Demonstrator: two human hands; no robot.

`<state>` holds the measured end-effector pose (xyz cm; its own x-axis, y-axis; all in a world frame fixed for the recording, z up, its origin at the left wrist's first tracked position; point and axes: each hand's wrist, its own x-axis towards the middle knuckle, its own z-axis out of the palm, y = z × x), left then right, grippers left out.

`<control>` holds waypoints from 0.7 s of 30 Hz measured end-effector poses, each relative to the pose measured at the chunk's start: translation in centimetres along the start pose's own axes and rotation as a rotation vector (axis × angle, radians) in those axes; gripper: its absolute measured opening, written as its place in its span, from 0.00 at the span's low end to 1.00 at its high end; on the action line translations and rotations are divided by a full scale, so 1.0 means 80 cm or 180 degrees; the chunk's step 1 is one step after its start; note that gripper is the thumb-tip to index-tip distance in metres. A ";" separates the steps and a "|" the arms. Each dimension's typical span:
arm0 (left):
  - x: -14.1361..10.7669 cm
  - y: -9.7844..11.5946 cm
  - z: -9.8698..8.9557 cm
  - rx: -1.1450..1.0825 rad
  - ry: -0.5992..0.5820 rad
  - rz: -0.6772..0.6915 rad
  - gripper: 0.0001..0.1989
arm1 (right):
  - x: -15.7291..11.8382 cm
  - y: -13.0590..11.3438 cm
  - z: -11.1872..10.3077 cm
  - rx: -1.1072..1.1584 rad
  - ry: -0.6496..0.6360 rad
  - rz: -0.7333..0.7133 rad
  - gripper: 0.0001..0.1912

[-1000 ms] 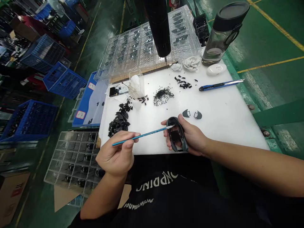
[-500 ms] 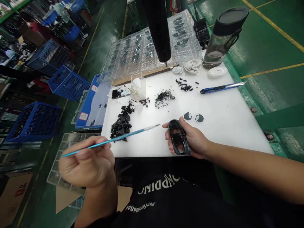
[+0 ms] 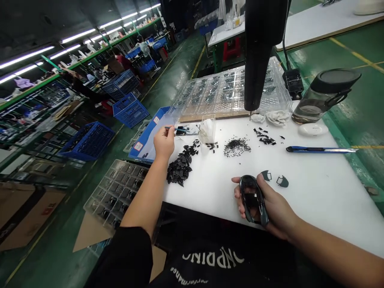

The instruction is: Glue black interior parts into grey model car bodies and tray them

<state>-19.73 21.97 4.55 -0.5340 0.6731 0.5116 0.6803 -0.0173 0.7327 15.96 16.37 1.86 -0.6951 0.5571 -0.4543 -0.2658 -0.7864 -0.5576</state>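
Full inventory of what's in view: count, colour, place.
thin brush: one, blue, in left hand
shell: one, black, in right hand
flat cutouts: two, dark grey, beside shell
knife: one, blue, worktop right
oval case: one, white, behind knife
bottle: one, clear, black lid, back right
crumpled wads: two, white, left of bottle
small chips: many, black, before wads
tiny bits: many, black, mid-worktop
flakes: heap, black, worktop left
clear box: one, back left
compartment trays: two, clear, behind and lower left
hanging tool: one, black, overhead
crates: at least three, blue, left floor
worktop: one, white, centre
hands: two, bare
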 end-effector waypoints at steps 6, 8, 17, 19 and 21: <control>-0.005 0.001 -0.010 -0.0031 -0.0103 0.0131 0.14 | 0.001 0.002 -0.003 -0.0037 -0.0040 -0.0012 0.26; -0.004 0.000 -0.010 -0.0081 -0.0153 0.0113 0.14 | 0.001 0.002 -0.003 -0.0038 -0.0030 0.0000 0.25; -0.034 0.023 -0.057 -0.0548 0.0913 -0.0061 0.15 | -0.004 -0.002 0.003 0.0051 0.0026 0.0037 0.24; -0.051 0.037 -0.076 -0.0926 0.1078 -0.0203 0.14 | -0.003 -0.002 0.004 0.0062 0.0015 0.0042 0.24; -0.070 0.053 -0.090 -0.1407 0.1096 -0.0298 0.15 | -0.001 -0.001 0.003 0.0071 -0.0023 0.0029 0.24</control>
<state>-17.50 12.82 8.04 -0.7652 0.4079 0.4981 0.3869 -0.3269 0.8622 15.88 16.30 2.09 -0.7023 0.5481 -0.4542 -0.2743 -0.7972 -0.5378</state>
